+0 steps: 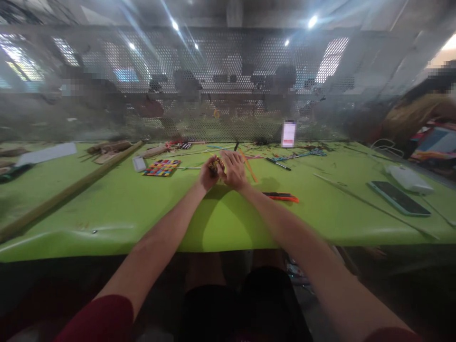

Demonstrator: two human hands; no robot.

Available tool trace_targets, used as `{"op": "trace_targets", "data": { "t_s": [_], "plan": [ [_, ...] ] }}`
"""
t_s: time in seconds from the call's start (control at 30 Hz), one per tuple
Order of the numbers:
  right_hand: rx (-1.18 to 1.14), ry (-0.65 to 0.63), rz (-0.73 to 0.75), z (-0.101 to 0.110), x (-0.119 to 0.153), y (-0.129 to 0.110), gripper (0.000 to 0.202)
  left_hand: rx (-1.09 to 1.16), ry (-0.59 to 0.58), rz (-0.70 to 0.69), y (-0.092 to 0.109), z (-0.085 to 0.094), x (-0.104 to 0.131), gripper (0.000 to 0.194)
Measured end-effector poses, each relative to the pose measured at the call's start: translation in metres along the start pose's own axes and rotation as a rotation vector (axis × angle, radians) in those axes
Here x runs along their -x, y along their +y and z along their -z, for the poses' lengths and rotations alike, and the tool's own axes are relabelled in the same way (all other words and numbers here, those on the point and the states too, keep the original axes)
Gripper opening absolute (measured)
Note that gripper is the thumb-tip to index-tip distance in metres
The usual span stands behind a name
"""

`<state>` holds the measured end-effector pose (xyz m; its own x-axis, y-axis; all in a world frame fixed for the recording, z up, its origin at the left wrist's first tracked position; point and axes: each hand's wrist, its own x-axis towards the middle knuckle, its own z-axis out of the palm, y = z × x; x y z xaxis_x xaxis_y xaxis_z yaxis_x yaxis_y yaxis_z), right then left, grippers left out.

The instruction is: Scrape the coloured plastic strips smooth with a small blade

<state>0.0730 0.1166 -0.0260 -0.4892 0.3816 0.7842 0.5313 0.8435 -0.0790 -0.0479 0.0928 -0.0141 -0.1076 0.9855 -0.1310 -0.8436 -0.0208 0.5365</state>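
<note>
While a small yellow-and-dark obj. [214, 166] is held over the green bench [221, 228] by curled fingers of the L hand [207, 175], it's met by the R hand [233, 170], whose grip can't be told; a multicol. checked square [161, 167] is seen to the L.

The bundle [214, 166] is mottled yellow and dark, the mat [161, 167] multicoloured checks, the tablecloth [107, 202] lime green.

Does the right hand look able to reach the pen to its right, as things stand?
Probably yes: the pen lies close by, and the orange strip between it and the right hand seems low enough to pass over.
</note>
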Motion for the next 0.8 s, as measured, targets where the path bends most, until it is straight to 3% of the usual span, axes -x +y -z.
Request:
{"op": "trace_targets", "data": {
  "t_s": [0.2,0.33,0.47,0.67,0.8],
  "plan": [
    [0.021,0.018,0.064,-0.003,-0.001,-0.013,0.054,-0.003,0.002,-0.009,-0.025,-0.009,0.008,0.041],
    [0.027,0.052,-0.089,-0.005,-0.001,-0.012,0.055,-0.010,-0.010,0.053,-0.036,-0.019,0.011,0.034],
    [0.063,0.045,-0.162,-0.011,-0.002,-0.009,0.052,-0.012,-0.043,0.092,-0.033,-0.023,0.013,0.035],
    [0.048,-0.039,-0.039,-0.011,-0.004,-0.012,0.037,0.025,-0.202,0.110,-0.025,-0.021,0.018,0.052],
    [0.022,-0.003,0.101,-0.007,-0.003,-0.015,0.036,0.004,-0.234,0.108,-0.023,-0.019,0.018,0.052]
  ]
}}
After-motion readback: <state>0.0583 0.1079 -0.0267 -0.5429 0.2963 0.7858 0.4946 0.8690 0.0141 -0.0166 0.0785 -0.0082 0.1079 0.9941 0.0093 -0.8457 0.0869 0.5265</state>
